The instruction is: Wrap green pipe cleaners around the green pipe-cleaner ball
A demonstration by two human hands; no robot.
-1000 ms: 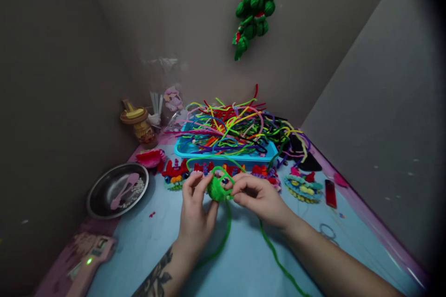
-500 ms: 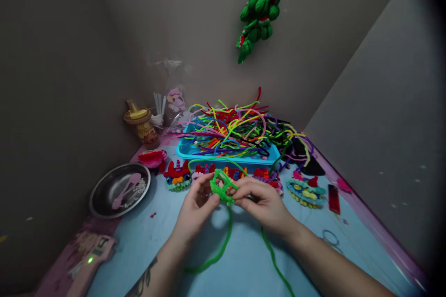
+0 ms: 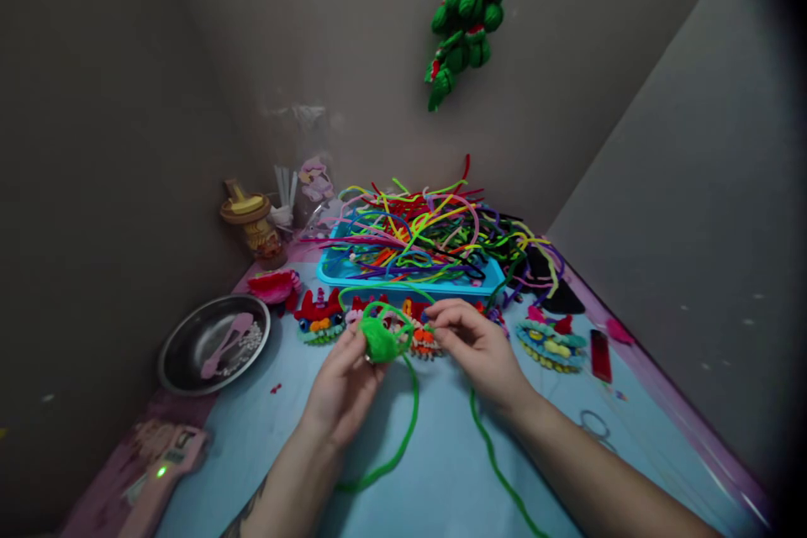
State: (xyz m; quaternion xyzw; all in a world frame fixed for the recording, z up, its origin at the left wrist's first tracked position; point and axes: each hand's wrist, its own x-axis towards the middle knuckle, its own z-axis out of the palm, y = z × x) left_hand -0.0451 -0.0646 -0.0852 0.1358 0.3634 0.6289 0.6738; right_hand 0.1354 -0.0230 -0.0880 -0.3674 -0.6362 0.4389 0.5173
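Pinched in my left hand [image 3: 344, 378] is a bright green fuzzy pipe-cleaner piece [image 3: 382, 340], bent into a rounded clump with open loops on its right side. My right hand [image 3: 472, 345] is a little to the right, apart from the clump, with thumb and forefinger closed on what looks like a green pipe-cleaner end, mostly hidden. One green strand [image 3: 413, 420] hangs below the clump and curves left across the table. Another green strand [image 3: 495, 462] runs from beneath my right hand toward the front edge. A thin lighter green strand arcs behind both hands.
A blue tray [image 3: 409, 290] heaped with coloured pipe cleaners stands behind a row of finished colourful figures [image 3: 320, 319]. Left are a metal bowl [image 3: 173, 353] with beads and a pink scoop, a glue gun [image 3: 170, 466] with a lit green light, and a cup [image 3: 255, 227]. Scissors [image 3: 596, 424] lie right.
My hands have drawn apart. The green piece has shifted left with my left hand and turned, and my right hand's fingers have come off its body.
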